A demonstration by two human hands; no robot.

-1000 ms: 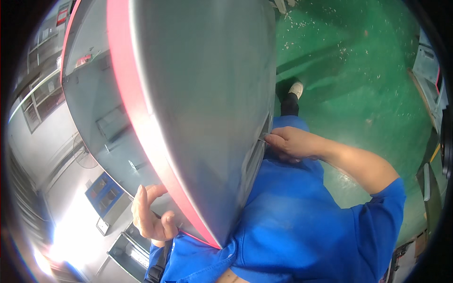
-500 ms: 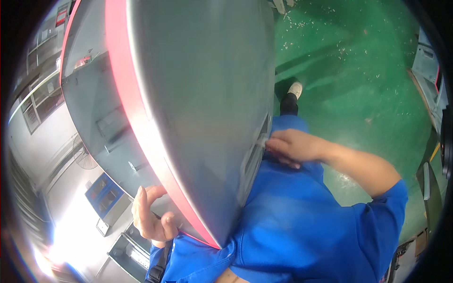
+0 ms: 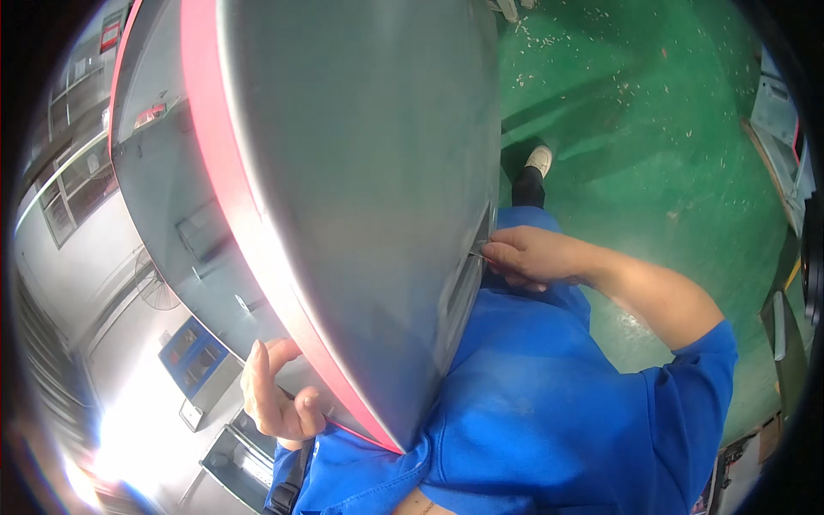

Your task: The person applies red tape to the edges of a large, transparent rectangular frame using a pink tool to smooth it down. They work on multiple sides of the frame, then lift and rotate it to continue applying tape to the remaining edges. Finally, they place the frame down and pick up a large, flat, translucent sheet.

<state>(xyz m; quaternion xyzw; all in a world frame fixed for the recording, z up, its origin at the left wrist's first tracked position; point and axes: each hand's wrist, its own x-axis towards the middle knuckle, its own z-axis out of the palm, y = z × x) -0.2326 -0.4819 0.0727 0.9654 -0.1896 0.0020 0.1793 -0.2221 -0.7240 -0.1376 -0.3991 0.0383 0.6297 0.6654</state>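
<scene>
A large grey metal panel [image 3: 369, 146] with a rounded pale edge and a red strip [image 3: 225, 184] along its left side stands upright against my body. My right hand [image 3: 532, 256] is closed in a pinch at a slot-like recess [image 3: 463, 279] on the panel's right side. A thin, pale bit shows at its fingertips, too small to name. My left hand [image 3: 279, 395] is beside the red strip near the panel's lower end, fingers bent and apart, with nothing visible in it. Some fingers may touch the strip; I cannot tell.
Green floor [image 3: 635, 129] with scattered pale scraps lies at the right. Grey metal parts [image 3: 777, 112] stand at the far right. A second grey surface [image 3: 172, 197] lies left of the red strip. Beyond it are a wall fan [image 3: 156, 279] and a blue-framed board [image 3: 196, 356].
My right hand has shifted slightly upward along the recess and shows less blur. The panel's upper part sits slightly further left in view. My left hand has stayed nearly where it was.
</scene>
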